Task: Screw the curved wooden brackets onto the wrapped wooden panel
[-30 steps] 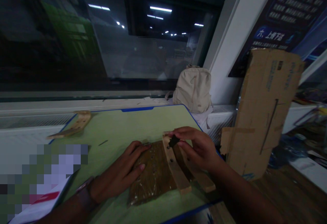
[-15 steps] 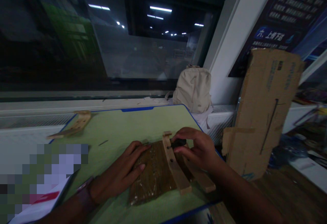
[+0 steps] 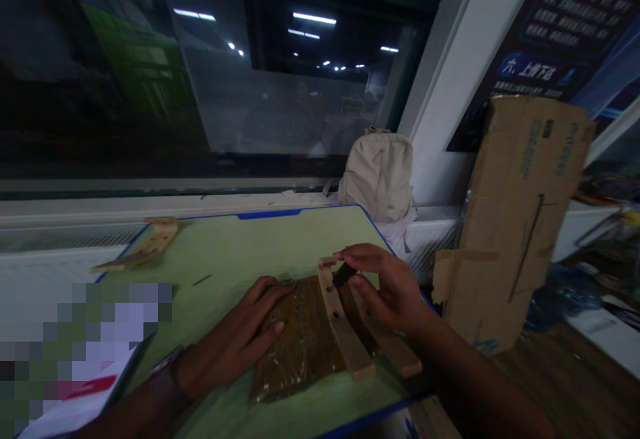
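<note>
My left hand (image 3: 255, 322) lies flat with fingers spread on a brown wooden board (image 3: 300, 339) wrapped in clear plastic. Across the board's right part run two curved wooden strips, one the nearer-left strip (image 3: 345, 332) with holes, the other the right strip (image 3: 395, 349). My right hand (image 3: 387, 285) pinches a short black tool that looks like a stubby screwdriver (image 3: 344, 275). It tilts, its lower end at the upper hole of the left strip; whether the tip sits inside cannot be made out.
Another curved wooden piece (image 3: 153, 242) rests at the table's far left corner. A thin dark rod (image 3: 203, 279) lies on the green tabletop (image 3: 225, 239). Beyond the back right corner is a beige backpack (image 3: 377, 175); a tall cardboard sheet (image 3: 520, 225) leans at the right.
The black tool has tipped from nearly level to a steeper slant, and the fingers of my right hand have shifted around it. My left hand and the board stay in place.
</note>
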`<move>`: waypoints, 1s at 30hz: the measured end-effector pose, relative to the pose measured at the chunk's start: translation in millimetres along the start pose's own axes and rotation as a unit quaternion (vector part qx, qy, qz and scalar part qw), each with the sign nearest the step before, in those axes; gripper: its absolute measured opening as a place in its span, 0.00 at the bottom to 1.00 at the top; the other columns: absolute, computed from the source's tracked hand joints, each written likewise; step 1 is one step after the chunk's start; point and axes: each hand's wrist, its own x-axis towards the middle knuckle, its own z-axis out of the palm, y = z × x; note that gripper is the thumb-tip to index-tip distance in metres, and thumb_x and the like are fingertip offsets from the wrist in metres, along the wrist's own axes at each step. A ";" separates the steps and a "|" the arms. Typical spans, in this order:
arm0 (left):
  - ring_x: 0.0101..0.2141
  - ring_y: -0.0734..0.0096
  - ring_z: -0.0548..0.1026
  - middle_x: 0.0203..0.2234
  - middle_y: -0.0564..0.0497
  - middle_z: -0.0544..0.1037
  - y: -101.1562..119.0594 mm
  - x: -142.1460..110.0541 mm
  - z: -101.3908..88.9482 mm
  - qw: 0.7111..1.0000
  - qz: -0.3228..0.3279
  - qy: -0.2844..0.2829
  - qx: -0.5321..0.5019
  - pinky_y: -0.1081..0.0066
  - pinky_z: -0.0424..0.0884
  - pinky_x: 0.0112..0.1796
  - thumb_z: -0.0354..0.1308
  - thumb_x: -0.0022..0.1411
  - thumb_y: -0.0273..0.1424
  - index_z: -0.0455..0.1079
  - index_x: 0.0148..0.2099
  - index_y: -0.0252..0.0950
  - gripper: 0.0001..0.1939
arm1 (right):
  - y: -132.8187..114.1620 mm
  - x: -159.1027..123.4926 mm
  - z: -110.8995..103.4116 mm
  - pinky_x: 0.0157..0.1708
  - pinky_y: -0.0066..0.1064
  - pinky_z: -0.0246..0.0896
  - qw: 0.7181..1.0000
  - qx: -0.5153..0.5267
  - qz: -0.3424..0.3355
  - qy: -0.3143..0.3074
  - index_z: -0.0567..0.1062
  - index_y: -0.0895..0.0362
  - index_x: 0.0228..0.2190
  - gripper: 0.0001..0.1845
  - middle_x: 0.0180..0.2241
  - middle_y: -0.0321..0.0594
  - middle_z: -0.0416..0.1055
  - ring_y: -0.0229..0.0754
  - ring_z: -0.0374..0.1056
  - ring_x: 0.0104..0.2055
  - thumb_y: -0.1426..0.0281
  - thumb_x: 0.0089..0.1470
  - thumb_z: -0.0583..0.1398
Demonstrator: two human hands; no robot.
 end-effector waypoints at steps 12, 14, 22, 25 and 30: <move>0.55 0.57 0.68 0.56 0.44 0.65 2.4 1.6 -0.8 1.000 0.008 0.002 -0.008 0.56 0.70 0.56 0.45 0.74 0.36 0.49 0.71 0.48 0.26 | 1.2 1.7 -0.4 0.33 0.32 0.72 1.000 -0.011 -0.009 0.018 0.74 0.54 0.44 0.13 0.34 0.42 0.74 0.42 0.73 0.36 0.67 0.57 0.66; 0.55 0.57 0.67 0.56 0.44 0.64 1.1 1.3 0.0 1.000 0.008 -0.003 -0.010 0.55 0.69 0.56 0.45 0.74 0.36 0.48 0.71 0.48 0.26 | -1.4 1.7 -1.7 0.40 0.36 0.74 1.000 0.008 -0.004 -0.008 0.74 0.55 0.48 0.14 0.40 0.47 0.76 0.44 0.75 0.43 0.68 0.60 0.62; 0.55 0.58 0.68 0.56 0.45 0.64 1.1 1.0 0.0 1.000 -0.008 -0.012 -0.007 0.55 0.69 0.56 0.44 0.75 0.35 0.49 0.70 0.48 0.24 | 3.7 -2.3 5.4 0.40 0.34 0.73 0.999 0.014 0.028 0.041 0.71 0.51 0.49 0.19 0.37 0.41 0.75 0.41 0.73 0.40 0.77 0.57 0.63; 0.55 0.58 0.68 0.57 0.45 0.64 2.2 1.4 -1.0 1.000 -0.006 -0.009 -0.007 0.56 0.69 0.56 0.44 0.74 0.35 0.48 0.70 0.49 0.25 | 3.4 -0.4 3.6 0.35 0.33 0.72 0.999 -0.021 0.013 0.046 0.72 0.51 0.46 0.17 0.35 0.40 0.72 0.41 0.71 0.37 0.75 0.55 0.66; 0.56 0.57 0.67 0.56 0.44 0.65 1.2 1.8 -0.8 1.000 0.005 0.001 -0.003 0.56 0.69 0.57 0.46 0.74 0.36 0.49 0.71 0.48 0.26 | -3.6 2.9 -0.5 0.44 0.38 0.74 0.999 0.029 0.010 -0.031 0.72 0.54 0.51 0.17 0.43 0.47 0.76 0.45 0.73 0.47 0.74 0.60 0.58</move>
